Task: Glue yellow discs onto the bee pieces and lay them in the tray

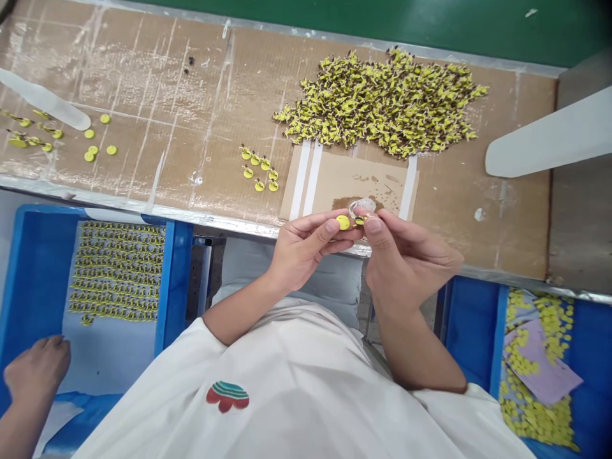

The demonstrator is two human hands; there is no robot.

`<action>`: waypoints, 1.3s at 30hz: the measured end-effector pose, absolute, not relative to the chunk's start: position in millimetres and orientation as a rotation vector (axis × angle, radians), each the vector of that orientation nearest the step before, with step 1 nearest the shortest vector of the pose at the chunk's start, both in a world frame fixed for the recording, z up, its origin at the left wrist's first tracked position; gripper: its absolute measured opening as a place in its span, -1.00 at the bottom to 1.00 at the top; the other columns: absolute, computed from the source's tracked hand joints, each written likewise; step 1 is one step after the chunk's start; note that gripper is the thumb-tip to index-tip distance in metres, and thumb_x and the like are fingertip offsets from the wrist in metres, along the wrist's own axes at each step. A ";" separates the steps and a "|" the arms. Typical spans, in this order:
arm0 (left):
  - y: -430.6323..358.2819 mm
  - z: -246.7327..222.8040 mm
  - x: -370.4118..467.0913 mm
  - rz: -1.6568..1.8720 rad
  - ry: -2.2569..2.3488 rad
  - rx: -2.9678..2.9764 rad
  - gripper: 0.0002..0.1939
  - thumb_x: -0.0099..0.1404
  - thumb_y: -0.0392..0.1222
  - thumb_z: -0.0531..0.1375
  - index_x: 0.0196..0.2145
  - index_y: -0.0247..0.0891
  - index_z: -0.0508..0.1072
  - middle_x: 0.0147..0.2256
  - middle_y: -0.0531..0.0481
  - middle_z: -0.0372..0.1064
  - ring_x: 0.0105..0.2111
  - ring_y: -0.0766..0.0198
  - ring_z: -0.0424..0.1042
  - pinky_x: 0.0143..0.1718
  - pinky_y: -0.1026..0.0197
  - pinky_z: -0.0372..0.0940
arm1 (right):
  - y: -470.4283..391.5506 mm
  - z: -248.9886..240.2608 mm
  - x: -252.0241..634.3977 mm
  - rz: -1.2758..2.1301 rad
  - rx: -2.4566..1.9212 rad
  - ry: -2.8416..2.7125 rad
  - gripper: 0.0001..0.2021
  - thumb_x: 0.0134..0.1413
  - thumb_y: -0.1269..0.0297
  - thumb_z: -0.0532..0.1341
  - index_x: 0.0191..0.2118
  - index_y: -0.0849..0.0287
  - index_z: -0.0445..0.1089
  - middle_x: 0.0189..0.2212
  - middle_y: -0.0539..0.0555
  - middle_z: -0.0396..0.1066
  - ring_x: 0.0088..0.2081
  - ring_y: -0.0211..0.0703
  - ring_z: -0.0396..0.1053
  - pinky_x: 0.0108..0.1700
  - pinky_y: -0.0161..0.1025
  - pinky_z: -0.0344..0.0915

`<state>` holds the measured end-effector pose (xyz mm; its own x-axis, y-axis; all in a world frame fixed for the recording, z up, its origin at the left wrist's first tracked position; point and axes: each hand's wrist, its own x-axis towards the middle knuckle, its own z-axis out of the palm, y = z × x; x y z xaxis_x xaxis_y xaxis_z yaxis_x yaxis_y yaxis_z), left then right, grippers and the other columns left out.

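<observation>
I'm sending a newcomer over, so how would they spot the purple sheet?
Find the blue bin at far right, below the table. Among its many yellow discs lies the purple sheet, partly covered by them. Its colour sets it apart from the bluish-grey sheet.

A cardboard-covered table (pixel 248 83) is being laden with a large heap of small yellow-and-dark figures (pixel 382 102) near its far edge; taped cardboard (pixel 361 169) is being kept at the near edge, loose yellow discs (pixel 111 150) toward the left.
</observation>
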<state>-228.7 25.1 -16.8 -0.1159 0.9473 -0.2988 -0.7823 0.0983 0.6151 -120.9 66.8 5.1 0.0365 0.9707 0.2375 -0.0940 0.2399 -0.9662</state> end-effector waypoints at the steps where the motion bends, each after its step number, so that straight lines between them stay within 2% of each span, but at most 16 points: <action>1: 25.3 -15.9 -228.4 1.500 0.793 0.270 -0.76 0.25 -0.05 0.37 -0.14 -0.11 0.65 -0.15 0.02 0.64 -0.17 0.26 0.63 -0.12 0.32 0.49 | 66.5 5.1 -120.9 1.062 -0.984 -1.222 -0.83 0.01 0.36 0.46 -0.24 -0.02 0.62 -0.26 -0.06 0.63 -0.23 -0.10 0.62 -0.06 -0.08 0.61; 5: 25.5 -12.8 -227.3 1.501 0.826 0.274 -0.73 0.21 -0.02 0.39 -0.15 -0.12 0.66 -0.08 -0.01 0.62 -0.16 0.24 0.63 -0.12 0.31 0.50 | 65.6 5.6 -120.1 1.060 -1.015 -1.217 -0.85 0.00 0.33 0.47 -0.25 0.00 0.62 -0.28 -0.05 0.64 -0.27 -0.10 0.62 -0.10 -0.11 0.62; 10: 25.1 -11.6 -226.9 1.517 0.801 0.293 -0.78 0.24 -0.05 0.37 -0.16 -0.11 0.66 -0.11 0.01 0.63 -0.18 0.27 0.63 -0.11 0.32 0.50 | 65.4 4.7 -119.6 1.065 -0.990 -1.205 -0.83 -0.01 0.35 0.47 -0.25 -0.01 0.62 -0.27 -0.05 0.63 -0.26 -0.10 0.62 -0.12 -0.12 0.63; 15: 25.1 -11.2 -226.9 1.501 0.837 0.279 -0.72 0.18 0.00 0.41 -0.17 -0.12 0.67 -0.11 -0.02 0.63 -0.17 0.22 0.64 -0.09 0.27 0.50 | 65.4 4.8 -118.3 1.039 -1.027 -1.217 -0.83 -0.03 0.32 0.48 -0.25 0.02 0.62 -0.28 -0.04 0.64 -0.27 -0.08 0.62 -0.11 -0.09 0.63; 20: 25.4 -12.4 -227.3 1.505 0.814 0.305 -0.79 0.25 -0.06 0.37 -0.16 -0.10 0.66 -0.12 0.02 0.63 -0.18 0.28 0.63 -0.10 0.31 0.50 | 65.7 4.6 -117.5 1.023 -1.061 -1.229 -0.83 -0.05 0.28 0.49 -0.26 0.01 0.62 -0.28 -0.04 0.64 -0.27 -0.06 0.63 -0.10 -0.06 0.64; 32: 25.3 -14.3 -228.2 1.497 0.897 0.277 -0.67 0.13 0.05 0.43 -0.19 -0.13 0.67 -0.13 -0.04 0.63 -0.15 0.14 0.63 -0.05 0.14 0.52 | 64.9 0.2 -116.9 0.959 -1.067 -1.317 -0.83 -0.06 0.26 0.49 -0.27 -0.07 0.62 -0.28 -0.05 0.63 -0.26 -0.01 0.62 -0.07 0.01 0.63; 39: 24.0 -16.1 -227.7 1.521 0.909 0.288 -0.71 0.13 0.03 0.44 -0.21 -0.13 0.68 -0.20 -0.03 0.65 -0.22 0.17 0.64 -0.08 0.13 0.54 | 64.6 1.5 -114.0 0.964 -0.985 -1.375 -0.83 -0.03 0.31 0.48 -0.25 -0.03 0.62 -0.27 -0.01 0.63 -0.26 -0.03 0.62 -0.09 -0.03 0.62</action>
<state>-227.7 24.0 -16.1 -0.1907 0.9254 -0.3276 -0.7270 0.0911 0.6806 -114.0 64.6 1.5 -0.0174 0.9490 0.3148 0.0282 0.3152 -0.9486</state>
